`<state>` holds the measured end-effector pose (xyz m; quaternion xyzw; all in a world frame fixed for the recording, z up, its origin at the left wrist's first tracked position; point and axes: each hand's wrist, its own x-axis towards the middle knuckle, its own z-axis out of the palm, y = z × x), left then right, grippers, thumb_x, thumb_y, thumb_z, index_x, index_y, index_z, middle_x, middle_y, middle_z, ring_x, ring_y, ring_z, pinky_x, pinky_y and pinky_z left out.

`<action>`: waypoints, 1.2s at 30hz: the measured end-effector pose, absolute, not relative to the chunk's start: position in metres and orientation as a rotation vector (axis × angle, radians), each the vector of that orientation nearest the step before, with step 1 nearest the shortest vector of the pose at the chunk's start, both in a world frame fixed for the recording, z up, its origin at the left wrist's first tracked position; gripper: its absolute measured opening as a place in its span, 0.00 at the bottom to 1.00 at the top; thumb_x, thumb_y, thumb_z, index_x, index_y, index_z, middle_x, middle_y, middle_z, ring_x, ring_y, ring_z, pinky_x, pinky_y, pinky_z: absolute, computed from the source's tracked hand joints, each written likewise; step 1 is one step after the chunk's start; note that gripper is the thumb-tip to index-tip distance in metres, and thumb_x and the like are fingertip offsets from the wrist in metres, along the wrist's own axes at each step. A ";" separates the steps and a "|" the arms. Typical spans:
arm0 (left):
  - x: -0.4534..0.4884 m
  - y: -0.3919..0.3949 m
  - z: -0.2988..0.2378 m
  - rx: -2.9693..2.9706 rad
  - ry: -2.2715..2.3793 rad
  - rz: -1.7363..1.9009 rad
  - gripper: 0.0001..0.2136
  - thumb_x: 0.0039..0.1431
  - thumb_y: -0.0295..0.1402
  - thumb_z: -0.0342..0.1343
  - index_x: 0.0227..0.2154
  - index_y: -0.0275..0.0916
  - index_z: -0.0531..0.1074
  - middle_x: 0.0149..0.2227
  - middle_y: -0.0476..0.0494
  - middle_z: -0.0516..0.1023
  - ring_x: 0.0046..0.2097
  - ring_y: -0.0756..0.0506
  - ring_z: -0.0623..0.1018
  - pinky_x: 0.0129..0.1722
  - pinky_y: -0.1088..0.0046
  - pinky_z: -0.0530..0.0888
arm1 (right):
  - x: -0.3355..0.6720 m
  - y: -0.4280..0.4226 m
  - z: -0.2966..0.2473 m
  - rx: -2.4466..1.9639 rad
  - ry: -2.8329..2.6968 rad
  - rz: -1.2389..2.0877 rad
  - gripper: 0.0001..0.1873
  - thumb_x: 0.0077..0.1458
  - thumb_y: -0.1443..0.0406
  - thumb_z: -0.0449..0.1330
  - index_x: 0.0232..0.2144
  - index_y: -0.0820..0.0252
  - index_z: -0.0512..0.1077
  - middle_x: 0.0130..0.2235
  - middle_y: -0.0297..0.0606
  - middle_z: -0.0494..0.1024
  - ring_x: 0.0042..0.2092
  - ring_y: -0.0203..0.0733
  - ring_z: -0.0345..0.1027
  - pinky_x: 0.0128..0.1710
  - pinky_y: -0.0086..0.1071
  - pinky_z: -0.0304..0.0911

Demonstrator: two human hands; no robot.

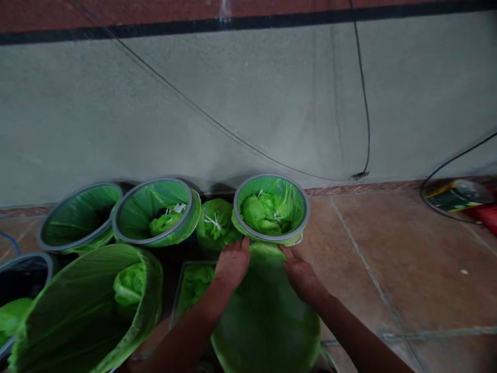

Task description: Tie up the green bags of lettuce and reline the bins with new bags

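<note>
A large green plastic bag (267, 321) bulges up at the bottom centre, under both my hands. My left hand (232, 264) grips its top edge on the left, fingers curled down. On the right side of that edge, my right hand (302, 277) pinches the plastic with closed fingers. Just beyond my fingertips stands a grey-rimmed bin (272, 208) lined with green plastic, crumpled green bags inside it.
More green-lined bins stand to the left (155, 210), (79, 215), and a big one (87, 305) sits near me. A tied green bag (215, 223) lies between bins. Grey wall behind with black cables (363, 103). Tiled floor to the right; clutter (462, 197) at the far right.
</note>
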<state>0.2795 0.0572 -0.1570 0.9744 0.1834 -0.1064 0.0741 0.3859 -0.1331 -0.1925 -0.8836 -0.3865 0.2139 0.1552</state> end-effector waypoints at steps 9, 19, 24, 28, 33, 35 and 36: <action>0.266 0.065 -0.127 2.712 0.630 0.024 0.30 0.60 0.47 0.56 0.62 0.39 0.64 0.64 0.32 0.68 0.64 0.33 0.67 0.61 0.47 0.63 | 0.393 -0.139 -0.160 -2.408 -0.969 0.305 0.24 0.66 0.57 0.45 0.52 0.63 0.73 0.52 0.51 0.78 0.54 0.53 0.71 0.57 0.46 0.64; 0.308 0.086 -0.136 2.170 0.818 -0.181 0.22 0.69 0.41 0.42 0.35 0.37 0.81 0.37 0.41 0.84 0.40 0.46 0.81 0.40 0.73 0.71 | 0.398 -0.123 -0.154 -1.960 -0.260 0.432 0.32 0.60 0.43 0.51 0.34 0.64 0.80 0.33 0.45 0.82 0.35 0.47 0.76 0.36 0.34 0.68; 0.307 0.089 -0.140 2.204 0.781 -0.192 0.21 0.65 0.44 0.49 0.28 0.36 0.80 0.27 0.45 0.80 0.31 0.47 0.77 0.31 0.74 0.66 | 0.403 -0.133 -0.167 -1.962 -0.291 0.421 0.26 0.54 0.45 0.58 0.31 0.63 0.78 0.29 0.41 0.80 0.31 0.43 0.72 0.31 0.32 0.65; 0.300 0.079 -0.146 2.264 0.609 -0.173 0.15 0.63 0.42 0.54 0.37 0.39 0.81 0.36 0.45 0.84 0.38 0.46 0.80 0.38 0.73 0.70 | 0.393 -0.133 -0.181 -2.102 -0.564 0.374 0.16 0.56 0.53 0.59 0.35 0.60 0.78 0.35 0.42 0.81 0.33 0.44 0.72 0.36 0.35 0.67; 0.293 0.069 -0.140 2.664 0.492 -0.211 0.11 0.64 0.38 0.56 0.42 0.40 0.79 0.42 0.40 0.84 0.46 0.40 0.80 0.54 0.60 0.69 | 0.388 -0.133 -0.190 -2.292 -0.912 0.189 0.14 0.58 0.64 0.55 0.43 0.61 0.76 0.44 0.47 0.81 0.46 0.51 0.73 0.49 0.42 0.67; 0.292 0.066 -0.136 2.783 0.474 -0.237 0.10 0.65 0.37 0.54 0.41 0.39 0.78 0.40 0.39 0.83 0.46 0.38 0.80 0.56 0.56 0.67 | 0.388 -0.132 -0.188 -2.357 -0.954 0.229 0.16 0.58 0.66 0.54 0.46 0.62 0.75 0.46 0.48 0.80 0.48 0.51 0.73 0.51 0.44 0.66; 0.291 0.065 -0.135 2.807 0.477 -0.239 0.10 0.65 0.36 0.53 0.41 0.38 0.78 0.40 0.38 0.83 0.46 0.38 0.80 0.56 0.56 0.67 | 0.388 -0.132 -0.185 -2.386 -0.945 0.261 0.17 0.57 0.66 0.54 0.47 0.63 0.75 0.46 0.49 0.80 0.49 0.52 0.72 0.52 0.44 0.66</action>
